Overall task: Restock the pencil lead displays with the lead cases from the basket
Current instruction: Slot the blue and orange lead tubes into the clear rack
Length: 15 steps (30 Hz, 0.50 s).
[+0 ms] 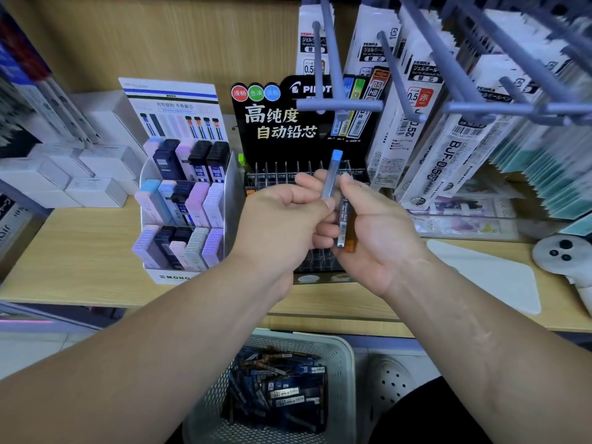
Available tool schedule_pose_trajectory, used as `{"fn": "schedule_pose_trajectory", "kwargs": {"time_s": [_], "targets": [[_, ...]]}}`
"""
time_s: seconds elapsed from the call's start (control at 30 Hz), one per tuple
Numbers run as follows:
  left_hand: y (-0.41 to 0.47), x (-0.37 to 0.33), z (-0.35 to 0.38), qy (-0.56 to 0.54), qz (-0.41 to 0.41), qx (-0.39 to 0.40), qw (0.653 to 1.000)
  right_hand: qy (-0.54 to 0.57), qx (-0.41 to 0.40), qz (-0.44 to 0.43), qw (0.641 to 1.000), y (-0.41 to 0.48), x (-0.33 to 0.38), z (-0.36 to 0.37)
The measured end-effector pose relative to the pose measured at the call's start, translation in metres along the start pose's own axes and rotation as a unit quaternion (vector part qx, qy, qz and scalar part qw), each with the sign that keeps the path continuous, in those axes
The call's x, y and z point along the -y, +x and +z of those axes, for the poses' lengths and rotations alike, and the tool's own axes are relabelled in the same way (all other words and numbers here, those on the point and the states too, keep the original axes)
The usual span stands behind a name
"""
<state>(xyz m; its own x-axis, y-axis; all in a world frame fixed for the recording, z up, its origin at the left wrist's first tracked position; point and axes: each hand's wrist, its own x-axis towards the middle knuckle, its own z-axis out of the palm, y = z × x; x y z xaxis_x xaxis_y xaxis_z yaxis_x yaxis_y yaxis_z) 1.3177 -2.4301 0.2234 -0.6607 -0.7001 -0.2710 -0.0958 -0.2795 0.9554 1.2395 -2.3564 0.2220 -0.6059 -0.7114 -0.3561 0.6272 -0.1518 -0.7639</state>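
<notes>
Light-wood shop counter [80, 251] carries two lead displays side by side. One is a tiered Mono display [179, 203] with full rows. The other is a black Pilot display [282, 123] whose clear slotted rack [278, 174] looks largely unfilled from here, which is presumably why the work centres on it. Refill packs [416, 123] hang on pegs above it to the right.

Both hands meet just in front of the rack. The left hand [282, 219] pinches the lower part of a blue-capped lead case [331, 174] and holds it upright, cap raised. This is probably so its grade can be matched against the slot labels before it goes in. The right hand [378, 232] is curled round a small bunch of lead cases [347, 225], one of them orange. It seems to be a ready supply for the other hand to draw from one at a time. Its forefinger lies against the blue-capped case.

Below the counter edge, between the forearms, the white perforated basket [342, 357] holds a heap of loose lead cases [278, 386], so much restocking looks left.
</notes>
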Motion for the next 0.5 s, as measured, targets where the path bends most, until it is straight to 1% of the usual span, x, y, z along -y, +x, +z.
{"fn": "schedule_pose_trajectory", "kwargs": {"time_s": [0.07,0.2,0.27,0.37,0.5], "targets": [[0.001,-0.003,-0.004,0.009,0.009,-0.004,1.000,-0.025,-0.005,-0.019,1.000,0.000,0.002,-0.002],[0.001,-0.007,-0.013,0.031,-0.014,0.015,0.999,-0.110,-0.078,-0.057,0.989,0.006,0.007,-0.011],[-0.002,-0.007,-0.016,0.047,-0.027,0.029,0.998,-0.160,-0.096,-0.052,0.981,0.008,0.009,-0.015],[-0.006,-0.005,-0.019,0.065,-0.039,0.053,0.996,-0.169,-0.054,-0.030,0.984,0.005,0.008,-0.015],[-0.010,-0.005,-0.025,0.097,-0.046,0.074,0.991,-0.189,-0.013,-0.044,0.981,0.003,0.005,-0.014]]}}
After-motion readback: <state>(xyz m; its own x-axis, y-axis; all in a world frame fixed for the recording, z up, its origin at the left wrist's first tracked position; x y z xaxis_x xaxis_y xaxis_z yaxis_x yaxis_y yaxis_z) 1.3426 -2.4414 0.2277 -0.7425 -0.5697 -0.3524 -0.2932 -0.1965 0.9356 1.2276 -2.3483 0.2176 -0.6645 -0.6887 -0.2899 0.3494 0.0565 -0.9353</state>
